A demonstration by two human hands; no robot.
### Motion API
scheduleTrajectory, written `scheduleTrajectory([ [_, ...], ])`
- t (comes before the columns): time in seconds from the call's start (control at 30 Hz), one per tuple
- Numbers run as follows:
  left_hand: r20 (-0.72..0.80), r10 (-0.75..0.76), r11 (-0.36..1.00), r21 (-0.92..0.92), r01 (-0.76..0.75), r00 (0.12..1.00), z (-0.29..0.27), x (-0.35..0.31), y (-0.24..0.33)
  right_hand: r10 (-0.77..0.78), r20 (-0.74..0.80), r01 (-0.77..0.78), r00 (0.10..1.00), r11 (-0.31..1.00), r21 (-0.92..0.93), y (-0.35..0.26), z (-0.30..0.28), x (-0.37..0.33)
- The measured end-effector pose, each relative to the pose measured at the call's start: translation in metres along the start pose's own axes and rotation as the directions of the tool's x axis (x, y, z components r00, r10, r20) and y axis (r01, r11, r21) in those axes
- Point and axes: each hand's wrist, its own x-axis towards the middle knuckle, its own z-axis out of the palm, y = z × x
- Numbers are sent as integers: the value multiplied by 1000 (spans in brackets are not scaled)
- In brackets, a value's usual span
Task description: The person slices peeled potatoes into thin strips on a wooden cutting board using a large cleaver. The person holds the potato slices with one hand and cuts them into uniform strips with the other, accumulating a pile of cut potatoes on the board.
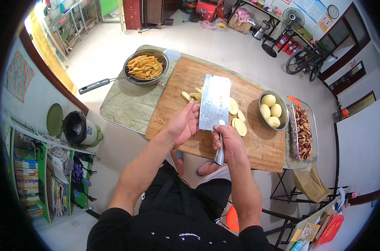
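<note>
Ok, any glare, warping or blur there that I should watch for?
Head view: the cleaver in the right hand shows a pale sheen; same head view, the bookshelf looks warped near the dark rim; head view again, the potato slices have clear edges, no obvious blur.

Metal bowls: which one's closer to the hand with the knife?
The right bowl, with whole potatoes; the left bowl, with yellow strips, is farther from the right hand.

Dark characters mark the cleaver (pixel 215 101); white lettering, the black top (pixel 173 240).
</note>
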Motion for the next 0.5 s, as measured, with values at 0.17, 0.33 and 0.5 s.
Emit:
scheduleTrajectory([
  [0.17, -232, 134, 856, 516, 5, 963, 0, 0, -7, -79, -270, 95, 960, 994, 48, 8, -4, -15],
  [0.33, -93, 445, 420, 900, -115, 891, -9, 13, -26, -166, -453, 252, 876, 958, 135, 18, -19, -30],
  [0.5, 386, 321, -410, 880, -241, 865, -1, 5, -27, -249, -442, 379, 862, 895, 234, 16, -48, -37],
])
